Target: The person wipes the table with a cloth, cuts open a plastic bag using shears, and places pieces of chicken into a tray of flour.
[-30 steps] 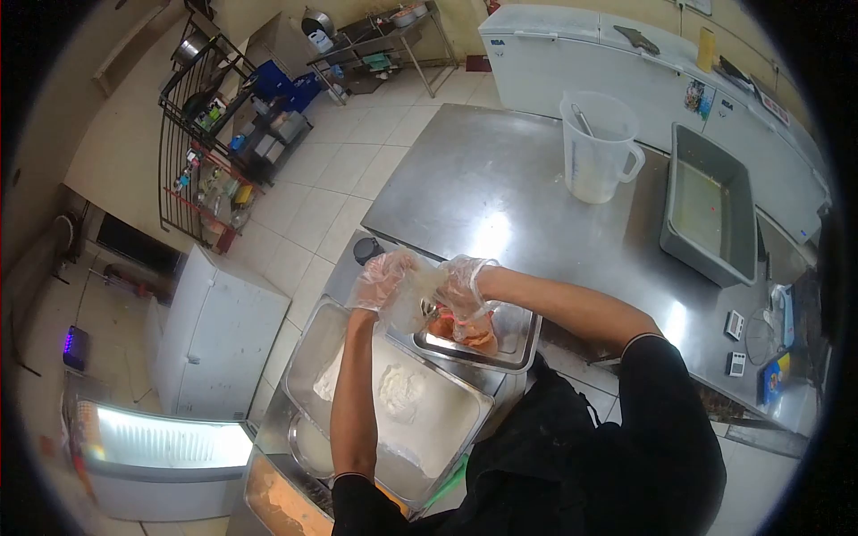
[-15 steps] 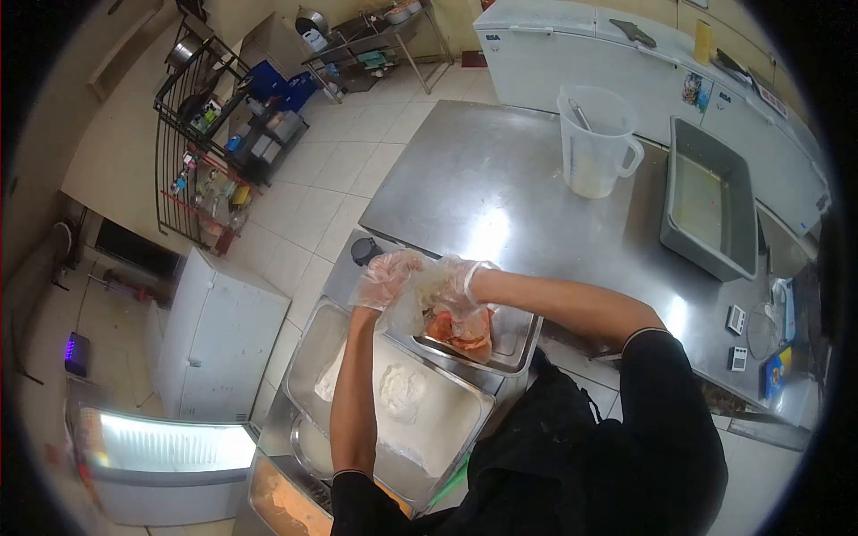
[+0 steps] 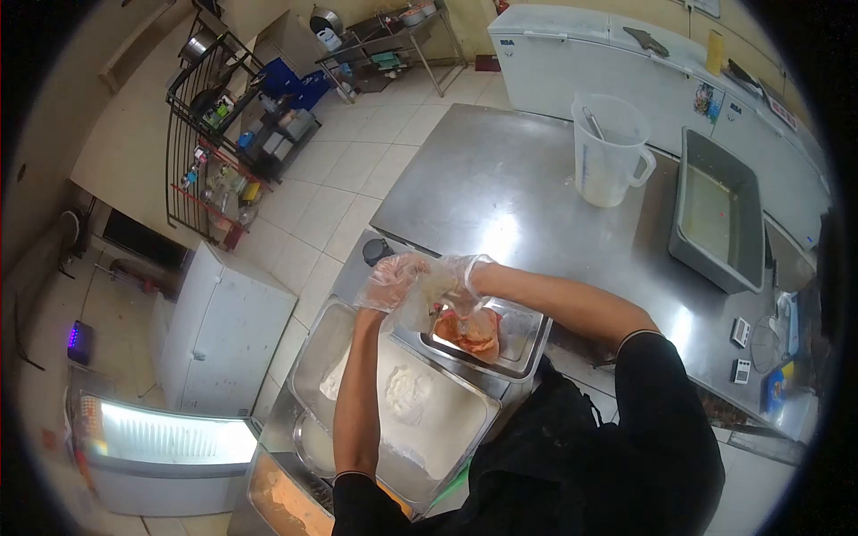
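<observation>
Both my hands wear thin clear plastic gloves. My left hand (image 3: 391, 281) and my right hand (image 3: 458, 279) meet over a small steel tray (image 3: 527, 335) and together grip a crumpled clear plastic bag (image 3: 422, 299). Orange-red marinated meat (image 3: 469, 329) lies in the tray right under my right hand. Whether my fingers touch the meat I cannot tell. Just below sits a large steel pan (image 3: 313, 353) with white flour (image 3: 407, 393) heaped in it.
A steel table (image 3: 500, 196) carries a plastic measuring jug (image 3: 609, 150) with a utensil in it, a grey tub (image 3: 719, 210), and small devices at its right edge. White chest freezers (image 3: 572, 45) stand behind, a white cabinet (image 3: 228, 344) and wire racks (image 3: 214, 134) to the left.
My hands stayed together over the small tray, shifting slightly. The meat was lifted near my right hand half a second ago and now lies lower in the tray.
</observation>
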Action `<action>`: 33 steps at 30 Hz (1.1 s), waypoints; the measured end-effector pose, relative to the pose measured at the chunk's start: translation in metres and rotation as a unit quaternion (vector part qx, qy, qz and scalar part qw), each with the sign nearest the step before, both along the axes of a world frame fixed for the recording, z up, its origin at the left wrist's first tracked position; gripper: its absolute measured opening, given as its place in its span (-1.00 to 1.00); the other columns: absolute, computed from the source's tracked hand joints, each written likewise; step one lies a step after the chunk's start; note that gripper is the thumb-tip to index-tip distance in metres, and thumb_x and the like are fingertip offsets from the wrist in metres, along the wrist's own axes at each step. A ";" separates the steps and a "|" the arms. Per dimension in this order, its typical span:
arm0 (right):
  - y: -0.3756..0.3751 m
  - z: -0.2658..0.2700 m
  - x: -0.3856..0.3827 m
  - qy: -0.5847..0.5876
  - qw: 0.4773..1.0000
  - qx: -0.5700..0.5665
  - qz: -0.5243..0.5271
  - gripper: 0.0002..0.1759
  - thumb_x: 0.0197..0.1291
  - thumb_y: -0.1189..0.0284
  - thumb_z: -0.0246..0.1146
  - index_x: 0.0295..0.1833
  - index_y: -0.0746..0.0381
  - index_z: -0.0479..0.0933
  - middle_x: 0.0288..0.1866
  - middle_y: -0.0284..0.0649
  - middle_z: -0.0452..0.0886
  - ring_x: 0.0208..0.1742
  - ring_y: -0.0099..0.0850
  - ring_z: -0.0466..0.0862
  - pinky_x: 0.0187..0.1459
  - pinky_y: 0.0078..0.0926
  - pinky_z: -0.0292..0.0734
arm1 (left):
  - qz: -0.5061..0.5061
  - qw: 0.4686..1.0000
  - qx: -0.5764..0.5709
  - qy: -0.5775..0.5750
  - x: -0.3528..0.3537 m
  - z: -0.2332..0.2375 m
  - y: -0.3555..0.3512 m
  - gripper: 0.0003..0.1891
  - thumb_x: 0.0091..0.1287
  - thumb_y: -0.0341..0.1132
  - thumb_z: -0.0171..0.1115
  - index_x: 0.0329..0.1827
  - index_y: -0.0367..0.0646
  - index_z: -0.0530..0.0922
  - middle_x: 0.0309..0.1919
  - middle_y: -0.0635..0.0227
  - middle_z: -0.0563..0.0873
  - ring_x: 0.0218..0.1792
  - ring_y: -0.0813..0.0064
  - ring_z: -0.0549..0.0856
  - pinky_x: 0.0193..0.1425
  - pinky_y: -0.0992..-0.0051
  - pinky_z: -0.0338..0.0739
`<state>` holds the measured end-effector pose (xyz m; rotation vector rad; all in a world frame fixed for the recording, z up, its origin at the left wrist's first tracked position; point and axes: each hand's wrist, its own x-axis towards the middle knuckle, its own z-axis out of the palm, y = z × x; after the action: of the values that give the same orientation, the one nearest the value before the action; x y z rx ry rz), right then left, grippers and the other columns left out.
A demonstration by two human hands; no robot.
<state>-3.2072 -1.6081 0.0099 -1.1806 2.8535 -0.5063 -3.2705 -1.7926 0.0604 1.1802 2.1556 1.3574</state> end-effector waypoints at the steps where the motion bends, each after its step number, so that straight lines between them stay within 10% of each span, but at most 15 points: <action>1: -0.003 0.016 0.011 0.008 1.000 -0.022 0.021 -0.56 -0.08 0.22 0.41 0.00 0.05 0.66 -0.11 -0.11 0.71 -0.04 -0.13 0.69 -0.01 -0.26 0.59 | -0.001 1.000 0.000 0.001 -0.001 -0.003 0.001 -0.84 0.32 -0.34 0.16 -0.28 -0.23 0.65 -0.31 0.40 0.72 -0.24 0.57 0.64 -0.06 0.51 0.53; 26: -0.012 0.014 0.030 -0.129 0.976 0.131 -0.120 -0.53 -0.02 0.14 0.38 0.00 0.17 0.67 -0.07 -0.09 0.71 0.02 -0.12 0.69 0.04 -0.23 0.59 | 0.054 0.997 0.044 -0.030 0.005 -0.012 -0.006 -0.80 0.37 -0.22 0.29 -0.22 -0.19 0.64 -0.32 0.48 0.68 -0.29 0.66 0.58 -0.18 0.56 0.51; 33: -0.022 0.008 0.042 -0.153 0.981 -0.045 -0.110 -0.60 0.02 0.25 0.35 -0.01 0.17 0.65 -0.04 -0.11 0.70 -0.03 -0.13 0.72 -0.03 -0.29 0.62 | 0.016 0.998 0.030 0.055 0.013 -0.016 0.006 -0.82 0.41 -0.27 0.22 -0.24 -0.19 0.65 -0.33 0.46 0.69 -0.29 0.65 0.60 -0.18 0.54 0.53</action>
<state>-3.1657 -1.6300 0.0182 -0.7206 2.7254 -0.7592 -3.2579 -1.7863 0.0440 1.2751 2.2317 1.4115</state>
